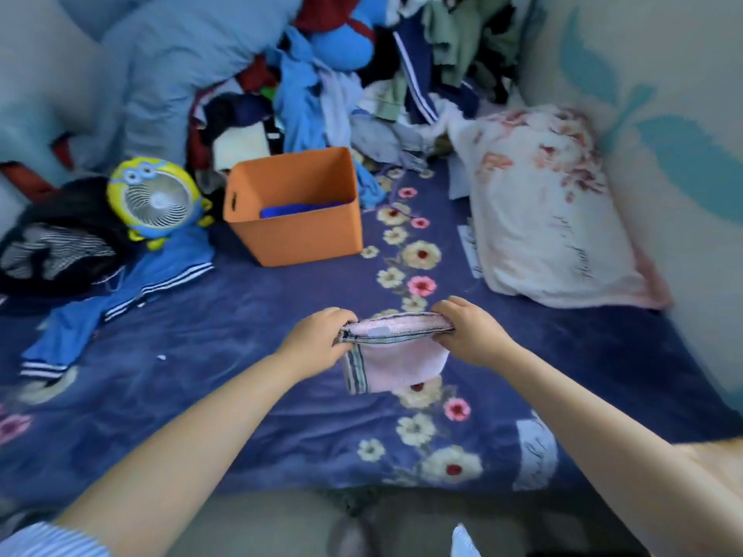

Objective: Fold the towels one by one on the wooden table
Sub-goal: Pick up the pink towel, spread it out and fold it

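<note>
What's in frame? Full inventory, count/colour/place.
towel: 1, pink with striped edge, folded, held above the blanket, centre
blanket: 1, dark blue with flowers, underneath everything
bin: 1, orange, centre back, something blue inside
fan: 1, yellow and blue, left
pillow: 1, white floral, right
clothes pile: 1 heap, mixed colours, back
left hand: grips the towel's left end
right hand: grips its right end

Orange bin [297, 223] w/ blue item, maybe cloth, near minion fan [154, 199], floral pillow [551, 219], clothes pile [362, 74].
</note>
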The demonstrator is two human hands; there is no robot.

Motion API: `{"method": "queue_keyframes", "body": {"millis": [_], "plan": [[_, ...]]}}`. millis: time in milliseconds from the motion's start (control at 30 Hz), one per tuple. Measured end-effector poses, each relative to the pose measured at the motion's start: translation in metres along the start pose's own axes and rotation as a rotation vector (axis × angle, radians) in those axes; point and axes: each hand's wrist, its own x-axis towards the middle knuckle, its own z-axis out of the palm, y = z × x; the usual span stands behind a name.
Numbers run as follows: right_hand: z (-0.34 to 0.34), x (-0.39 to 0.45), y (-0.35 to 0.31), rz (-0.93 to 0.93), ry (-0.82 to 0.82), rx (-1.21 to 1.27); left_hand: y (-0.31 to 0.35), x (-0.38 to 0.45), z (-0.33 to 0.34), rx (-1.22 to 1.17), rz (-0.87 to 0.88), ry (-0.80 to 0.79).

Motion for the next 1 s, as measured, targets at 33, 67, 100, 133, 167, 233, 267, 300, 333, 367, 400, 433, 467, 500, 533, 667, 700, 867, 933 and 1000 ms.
{"method": "queue_keyframes", "body": {"millis": [33, 67, 100, 133, 167, 233, 267, 300, 333, 367, 400, 433, 467, 500, 533, 667, 700, 867, 933, 1000], "plan": [[0.0, 0.014, -0.013, -0.009, -0.004, 0.003, -0.015, 0.002, -0.01, -0.017, -0.016, 0.029], [0.0, 0.032, -0.028, -0.02, 0.003, 0.02, -0.033, 0.005, -0.022, -0.043, -0.034, 0.062], [0.001, 0.045, -0.039, -0.027, 0.017, 0.041, -0.045, 0.008, -0.031, -0.067, -0.05, 0.083], [-0.001, 0.062, -0.051, -0.043, 0.035, 0.064, -0.059, 0.014, -0.043, -0.087, -0.067, 0.106], [-0.004, 0.07, -0.059, -0.051, 0.05, 0.092, -0.066, 0.017, -0.049, -0.106, -0.077, 0.123], [-0.007, 0.102, -0.075, -0.063, 0.099, 0.141, -0.088, 0.034, -0.065, -0.16, -0.093, 0.173], [-0.01, 0.109, -0.079, -0.048, 0.119, 0.16, -0.092, 0.04, -0.069, -0.183, -0.098, 0.183], [-0.012, 0.117, -0.082, -0.03, 0.131, 0.172, -0.096, 0.046, -0.074, -0.204, -0.105, 0.19], [-0.013, 0.131, -0.083, -0.014, 0.148, 0.197, -0.103, 0.057, -0.081, -0.221, -0.105, 0.191], [-0.014, 0.143, -0.083, 0.01, 0.16, 0.219, -0.109, 0.068, -0.086, -0.232, -0.107, 0.184], [-0.016, 0.159, -0.084, 0.025, 0.168, 0.239, -0.116, 0.083, -0.094, -0.243, -0.116, 0.179], [-0.017, 0.17, -0.085, 0.036, 0.168, 0.278, -0.121, 0.095, -0.101, -0.256, -0.126, 0.17], [-0.018, 0.186, -0.083, 0.037, 0.159, 0.304, -0.128, 0.11, -0.106, -0.258, -0.131, 0.16], [-0.019, 0.205, -0.081, 0.032, 0.148, 0.327, -0.135, 0.127, -0.112, -0.26, -0.13, 0.153], [-0.019, 0.213, -0.079, 0.031, 0.144, 0.325, -0.138, 0.134, -0.115, -0.261, -0.128, 0.147], [-0.022, 0.278, -0.071, 0.016, 0.14, 0.377, -0.163, 0.191, -0.131, -0.311, -0.158, 0.173], [-0.022, 0.293, -0.07, 0.01, 0.147, 0.396, -0.169, 0.204, -0.137, -0.322, -0.165, 0.184], [-0.031, 0.378, -0.073, -0.062, 0.189, 0.415, -0.205, 0.275, -0.169, -0.327, -0.192, 0.247], [-0.036, 0.413, -0.076, -0.066, 0.217, 0.449, -0.218, 0.303, -0.181, -0.327, -0.195, 0.296], [-0.039, 0.45, -0.077, -0.049, 0.236, 0.478, -0.231, 0.33, -0.188, -0.385, -0.217, 0.347]]}}
